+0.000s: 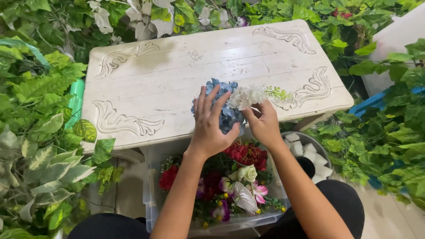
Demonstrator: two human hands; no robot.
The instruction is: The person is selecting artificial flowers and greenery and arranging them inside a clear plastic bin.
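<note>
Head view, looking down: the fingers of the left hand (208, 128) are spread and laid flat over a blue hydrangea bloom (223, 108), pressing on it rather than closing round it. The right hand (264, 126) has its fingertips pinched on the stem end of a white flower sprig (249, 96), which lies just beside the blue bloom and touches it, its green tip pointing right. Both flowers rest near the front edge of a white carved table (155, 84) (paint worn, scrollwork at the corners).

Below the hands, between the forearms, sits a clear plastic bin (152, 194) full of artificial flowers: red ones (245, 155), a cream rose (247, 173), a white anthurium (243, 197), and pink and purple blooms among small yellow berries. To the right of the bin stands a round container (310, 155) holding white blocks. Green and variegated leaves (40, 141) crowd the left side, the top and the right side of the scene. A blue crate (374, 102) shows among the foliage at right. The person's dark-clad knees are at the bottom edge.
</note>
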